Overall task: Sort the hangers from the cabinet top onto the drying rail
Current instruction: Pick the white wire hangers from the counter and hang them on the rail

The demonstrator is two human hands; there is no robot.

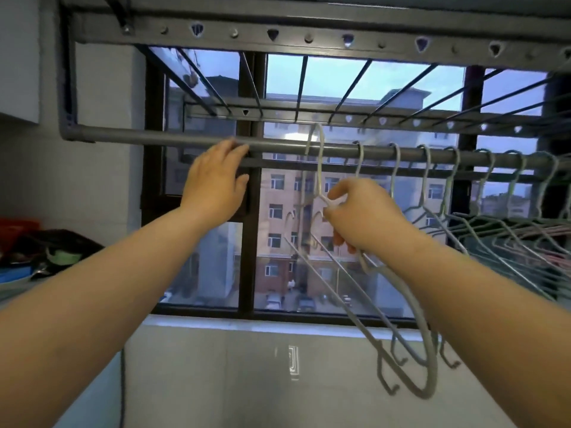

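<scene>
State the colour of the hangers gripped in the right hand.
Pale grey; the hangers in the right hand show best in the head view.

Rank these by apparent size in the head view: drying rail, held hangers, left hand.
1. drying rail, spanning the frame
2. held hangers
3. left hand
Nearness to the camera differs, so true sizes are unsure.

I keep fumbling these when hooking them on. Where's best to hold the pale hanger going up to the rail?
Pinch the hanger at its neck, under the hook, coming from below, as the right hand does. The hook points up at the rail, so a low grip leaves it free while the shoulders hang clear.
</scene>
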